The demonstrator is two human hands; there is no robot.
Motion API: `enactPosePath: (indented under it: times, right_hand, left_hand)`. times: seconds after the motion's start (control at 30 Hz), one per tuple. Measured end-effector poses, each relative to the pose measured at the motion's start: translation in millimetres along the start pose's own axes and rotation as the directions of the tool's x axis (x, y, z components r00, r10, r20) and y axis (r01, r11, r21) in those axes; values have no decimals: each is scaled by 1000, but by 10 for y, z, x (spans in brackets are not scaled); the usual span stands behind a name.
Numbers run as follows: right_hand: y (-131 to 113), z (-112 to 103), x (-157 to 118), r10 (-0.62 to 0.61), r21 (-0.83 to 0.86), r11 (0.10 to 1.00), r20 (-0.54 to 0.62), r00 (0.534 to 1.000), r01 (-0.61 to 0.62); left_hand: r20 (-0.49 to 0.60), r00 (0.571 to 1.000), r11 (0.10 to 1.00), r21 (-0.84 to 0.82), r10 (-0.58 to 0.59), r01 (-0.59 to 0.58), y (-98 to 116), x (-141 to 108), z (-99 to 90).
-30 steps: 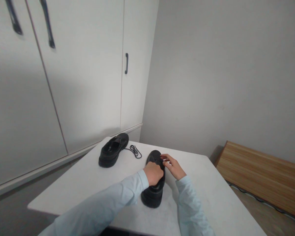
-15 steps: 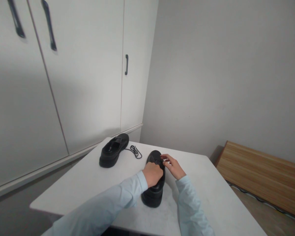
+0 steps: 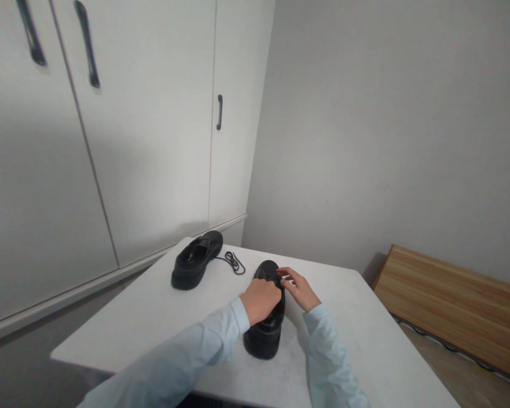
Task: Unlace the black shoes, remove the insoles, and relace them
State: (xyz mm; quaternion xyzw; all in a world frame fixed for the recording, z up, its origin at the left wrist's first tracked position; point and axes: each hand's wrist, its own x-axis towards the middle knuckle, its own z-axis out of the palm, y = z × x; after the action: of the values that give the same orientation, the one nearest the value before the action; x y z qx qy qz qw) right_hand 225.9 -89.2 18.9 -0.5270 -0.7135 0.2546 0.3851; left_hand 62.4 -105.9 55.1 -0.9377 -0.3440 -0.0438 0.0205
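A black shoe (image 3: 263, 340) stands on the white table with its toe pointing away from me. My left hand (image 3: 261, 299) lies over the shoe's opening, its fingers curled down and their tips hidden, so what they hold cannot be made out. At the right side of the shoe's upper, near the toe, my right hand (image 3: 298, 288) touches it with bent fingers; whether a lace is between them is too small to tell. A second black shoe (image 3: 189, 272) rests at the back left, with a bundled black lace (image 3: 234, 262) beside it.
White cabinets (image 3: 153, 141) with dark handles rise behind the table (image 3: 174, 334) on the left. A grey wall (image 3: 386, 124) stands behind it. To the right, beyond the table edge, is a wooden board (image 3: 459, 306) with a cable along its lower side.
My left hand has shifted very slightly to the left over the shoe. My right hand, both shoes and the bundled lace look unchanged.
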Motion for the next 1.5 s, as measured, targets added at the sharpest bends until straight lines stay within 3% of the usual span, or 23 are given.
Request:
enactPosePath:
  times: [0.2, 0.67, 0.83, 1.17, 1.5]
  right_hand:
    - [8, 4, 6, -3, -1, 1000, 12, 1000, 3]
    - [44, -6, -9, -23, 7, 1000, 51, 998, 23]
    - [72, -37, -27, -77, 1, 997, 125, 989, 78]
    - [116, -27, -55, -204, 29, 979, 264, 943, 203]
    - [18, 23, -31, -184, -12, 982, 143, 972, 188]
  left_hand:
    - [-71, 997, 998, 63, 12, -7, -4, -13, -59]
    - [85, 994, 994, -72, -73, 79, -252, 140, -202]
    - [5, 999, 996, -83, -31, 32, -317, 161, -158]
    - [-50, 998, 981, -191, 35, -44, -497, 223, -35]
    - [-58, 998, 987, -157, -24, 15, -374, 100, -105]
